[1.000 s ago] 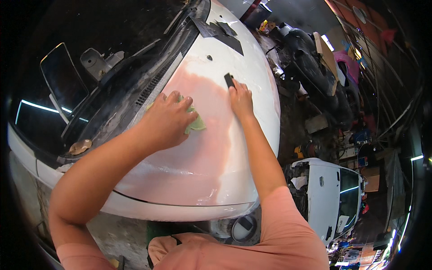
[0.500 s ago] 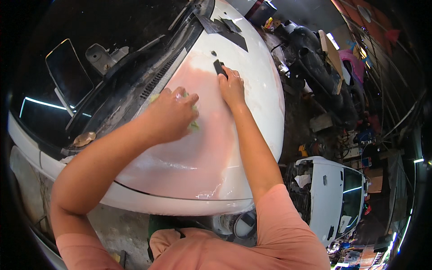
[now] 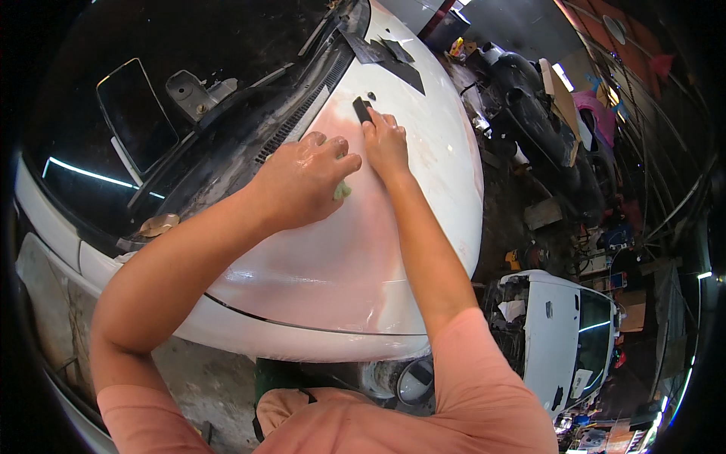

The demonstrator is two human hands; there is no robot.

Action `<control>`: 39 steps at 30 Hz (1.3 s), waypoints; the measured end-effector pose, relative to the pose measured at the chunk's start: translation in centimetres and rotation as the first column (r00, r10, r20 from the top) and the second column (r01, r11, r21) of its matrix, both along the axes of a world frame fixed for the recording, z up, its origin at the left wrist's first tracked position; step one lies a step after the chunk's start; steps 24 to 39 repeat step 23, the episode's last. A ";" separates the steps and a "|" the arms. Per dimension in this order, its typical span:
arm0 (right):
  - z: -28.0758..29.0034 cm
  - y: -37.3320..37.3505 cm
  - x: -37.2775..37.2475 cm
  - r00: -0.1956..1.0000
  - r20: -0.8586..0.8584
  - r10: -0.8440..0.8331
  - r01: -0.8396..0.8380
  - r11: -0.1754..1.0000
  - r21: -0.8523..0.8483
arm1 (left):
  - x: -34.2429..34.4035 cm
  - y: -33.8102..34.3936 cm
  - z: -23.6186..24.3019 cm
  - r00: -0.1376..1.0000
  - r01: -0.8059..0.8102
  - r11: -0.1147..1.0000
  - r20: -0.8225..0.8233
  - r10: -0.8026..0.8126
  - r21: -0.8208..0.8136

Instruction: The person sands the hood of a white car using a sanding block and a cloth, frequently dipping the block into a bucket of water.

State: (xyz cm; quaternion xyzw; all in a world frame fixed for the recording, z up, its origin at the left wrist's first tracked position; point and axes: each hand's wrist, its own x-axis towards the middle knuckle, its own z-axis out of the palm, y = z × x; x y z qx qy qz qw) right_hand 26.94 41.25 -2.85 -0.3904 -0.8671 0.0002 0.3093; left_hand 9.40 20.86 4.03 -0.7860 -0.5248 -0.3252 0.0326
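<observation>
My left hand (image 3: 306, 181) is closed round a wet, pale green cloth or sponge (image 3: 342, 190), of which only an edge shows. It is over the pinkish, wet patch (image 3: 318, 280) on a white car hood (image 3: 446, 166). Farther up the hood, my right hand (image 3: 389, 147) grips a black sanding block (image 3: 361, 111) against the surface, near the patch's far edge. A small black washer nozzle (image 3: 371, 96) sits just beyond the block. Dark sheets, likely sandpaper (image 3: 404, 74), lie at the hood's far end.
Along the hood's left runs the black cowl grille (image 3: 321, 85), with the windshield beyond. A round container (image 3: 414, 382) stands below the near edge. To the right are black bumper parts (image 3: 529, 106) and another white car (image 3: 548, 333).
My left hand has moved up and to the right across the patch with the green cloth or sponge. The sanding block has shifted slightly left in my right hand. The whole view has shifted a little.
</observation>
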 end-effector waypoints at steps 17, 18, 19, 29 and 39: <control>-2.2 -7.0 0.8 0.980 0.142 0.136 -0.148 0.986 0.073 | -1.9 -1.6 -0.7 0.995 -0.029 0.998 -0.095 0.024 -0.058; -1.7 -12.0 2.3 0.975 0.141 0.170 -0.178 0.983 0.047 | -2.1 -1.8 -0.7 0.996 -0.035 0.997 -0.080 0.030 -0.070; -1.0 -15.3 3.3 0.970 0.115 0.215 -0.212 0.976 -0.036 | -2.0 -2.1 -0.8 0.997 -0.041 0.995 -0.076 0.035 -0.086; -2.1 -9.0 4.1 0.961 0.196 0.193 -0.201 0.979 0.022 | -0.9 -1.8 -1.0 0.992 0.007 0.995 -0.128 -0.021 -0.104; -2.1 -9.0 4.1 0.961 0.196 0.193 -0.201 0.979 0.022 | -0.9 -1.8 -1.0 0.992 0.007 0.995 -0.128 -0.021 -0.104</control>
